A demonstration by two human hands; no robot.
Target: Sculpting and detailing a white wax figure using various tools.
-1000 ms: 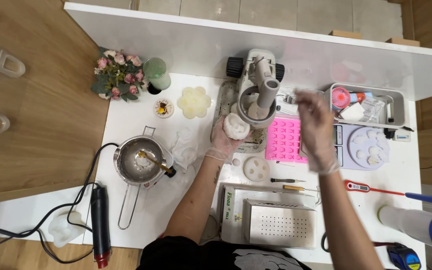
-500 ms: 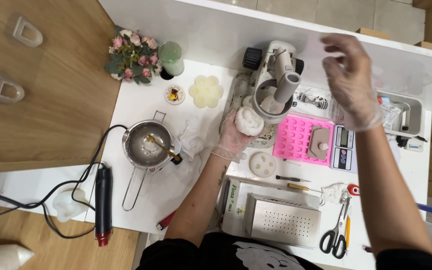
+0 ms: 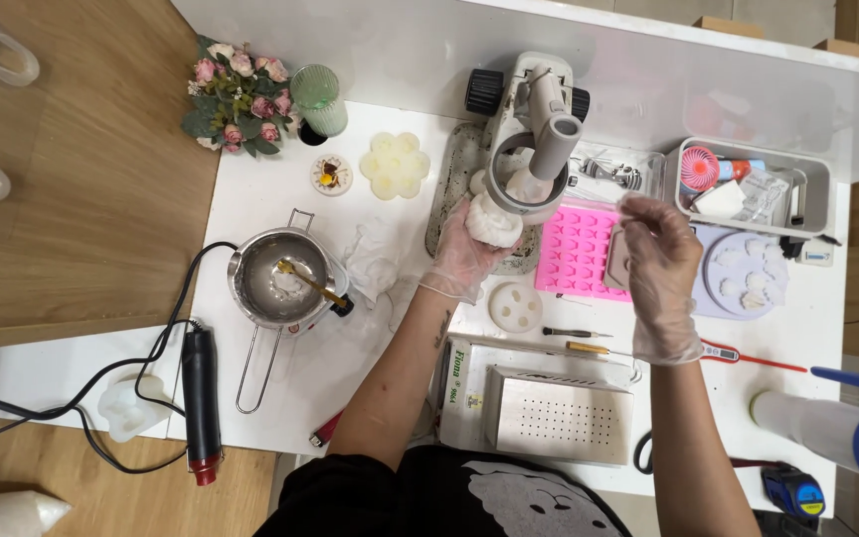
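White counter point(image 3: 280, 398): left hand point(image 3: 464, 261) gripping wax lump point(image 3: 494, 221), steadying it under press point(image 3: 534, 149); right hand point(image 3: 660, 273) hovering loosely open over pink mould point(image 3: 574, 254).

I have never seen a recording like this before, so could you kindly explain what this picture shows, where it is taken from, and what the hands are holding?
The picture comes from a camera worn on a person's head, looking down at a white table. Both hands wear thin clear gloves. The left hand holds a white, ruffled lump beside a grey stand-mounted device. The right hand is raised above a pink mould tray, pinching something too small to tell. Around them lie a small metal pot on a heater, a heat gun, a flower-shaped white piece, a bunch of pink flowers and a perforated metal box.
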